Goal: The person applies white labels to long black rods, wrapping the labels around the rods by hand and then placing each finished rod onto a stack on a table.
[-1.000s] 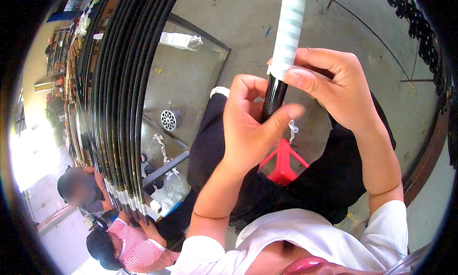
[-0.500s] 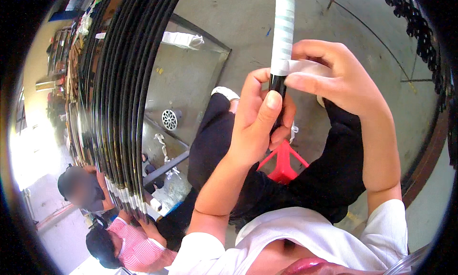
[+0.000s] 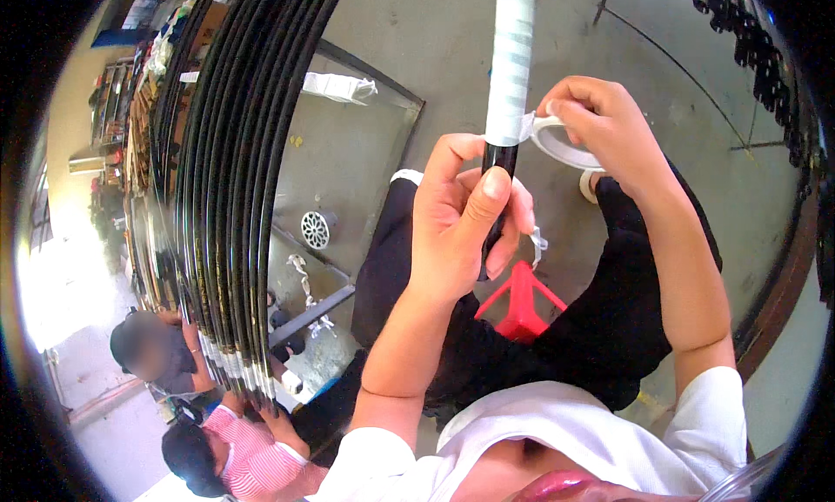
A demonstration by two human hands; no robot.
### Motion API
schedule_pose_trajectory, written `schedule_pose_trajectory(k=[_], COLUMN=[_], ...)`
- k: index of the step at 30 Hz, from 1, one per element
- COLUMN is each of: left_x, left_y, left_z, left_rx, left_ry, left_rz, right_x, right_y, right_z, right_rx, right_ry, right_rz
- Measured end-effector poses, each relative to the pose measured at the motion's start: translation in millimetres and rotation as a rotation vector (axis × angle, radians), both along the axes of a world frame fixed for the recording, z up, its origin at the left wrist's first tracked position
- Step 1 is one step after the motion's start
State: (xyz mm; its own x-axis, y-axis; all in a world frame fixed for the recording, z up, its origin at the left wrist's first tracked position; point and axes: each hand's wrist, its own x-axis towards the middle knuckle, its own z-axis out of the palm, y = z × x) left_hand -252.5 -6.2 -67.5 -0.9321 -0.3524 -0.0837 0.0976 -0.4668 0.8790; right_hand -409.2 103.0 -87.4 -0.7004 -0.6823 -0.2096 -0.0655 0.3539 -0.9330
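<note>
My left hand (image 3: 465,210) is closed around a black rod (image 3: 499,157), which stands nearly upright in the picture. Above the fingers, white tape (image 3: 511,63) covers the rod in overlapping turns. To the right, my right hand (image 3: 596,123) pinches a roll of white tape (image 3: 557,151) at its upper rim. A short strip of tape (image 3: 527,126) runs from the wrapped part to the roll. Below the left hand dangles a scrap of white tape (image 3: 539,244).
Many long black rods (image 3: 235,154) lean in a row at the left. Two people (image 3: 248,450) sit beside their lower ends. A red plastic stool (image 3: 522,306) is between my legs. More dark tubes (image 3: 748,45) lie at the upper right. A white round drain cover (image 3: 315,230) is on the floor.
My right hand has drawn away from the rod to the right, and the tape roll now shows below its fingers. The rod and left hand have shifted slightly left.
</note>
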Motion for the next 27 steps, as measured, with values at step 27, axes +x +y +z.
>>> schedule_pose_trajectory(k=[27], left_x=[-93], left_y=[76], left_z=[72], left_rx=[-0.233], left_ry=[0.064], left_rz=[-0.168], right_x=[43], right_y=[18], right_z=[-27], right_rx=[0.322], right_ry=[0.33], right_rz=[0.503])
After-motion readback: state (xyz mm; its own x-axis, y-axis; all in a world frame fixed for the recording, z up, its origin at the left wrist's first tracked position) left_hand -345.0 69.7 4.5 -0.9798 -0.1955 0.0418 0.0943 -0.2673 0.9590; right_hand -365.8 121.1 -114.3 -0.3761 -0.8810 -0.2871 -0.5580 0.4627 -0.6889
